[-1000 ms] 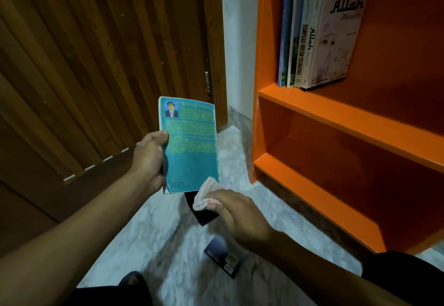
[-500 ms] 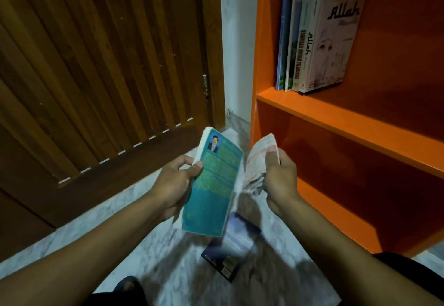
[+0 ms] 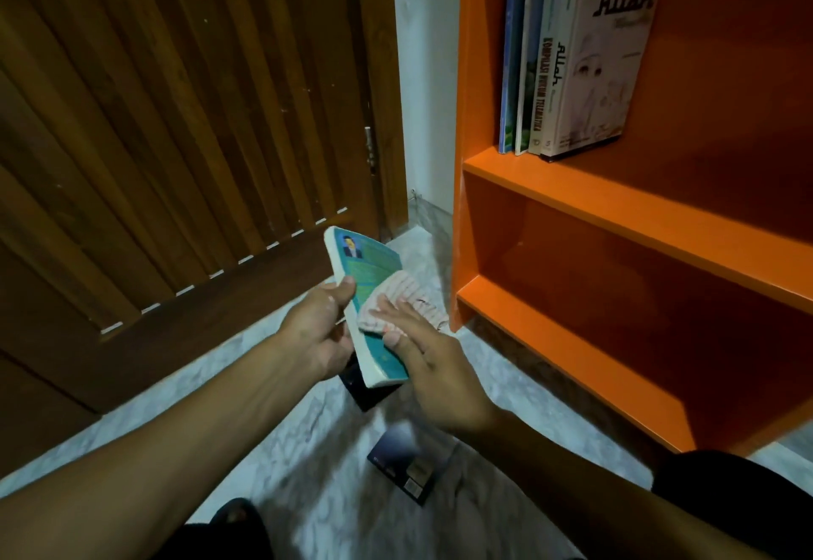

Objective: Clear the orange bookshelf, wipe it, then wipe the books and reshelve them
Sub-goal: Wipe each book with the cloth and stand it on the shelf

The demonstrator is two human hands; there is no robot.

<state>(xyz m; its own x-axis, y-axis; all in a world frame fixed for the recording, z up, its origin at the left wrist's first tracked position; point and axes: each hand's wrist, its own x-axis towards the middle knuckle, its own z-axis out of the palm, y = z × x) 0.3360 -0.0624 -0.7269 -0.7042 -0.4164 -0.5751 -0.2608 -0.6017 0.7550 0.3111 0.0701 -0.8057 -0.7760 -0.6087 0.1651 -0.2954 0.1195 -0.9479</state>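
Books are what this job is about, and one teal book (image 3: 371, 295) is up in the air between the two hands, just left of the orange shelf (image 3: 616, 216). It looks thin and light, a soft-cover that will bend if squeezed hard. Its cover looks smooth, so it may slip. The long edge is a good place to hold it.

That is where the left hand (image 3: 319, 331) has it, thumb on the front and fingers curled behind, pinching the edge. The right hand (image 3: 433, 366) lies flat with its fingers close together, pressing a pale striped cloth (image 3: 398, 300) onto the cover. I think it is wiping the book.

The book is teal with a small photo of a person at the top and lines of print too small to read. Its page edge is white. It tilts, top end away from the person.

Four books (image 3: 572, 62) stand upright on the upper shelf, at its left end. Two dark books lie on the marble floor (image 3: 308, 471), one (image 3: 407, 467) near the knees, one (image 3: 365, 392) partly hidden under the hands. They likely need wiping too.
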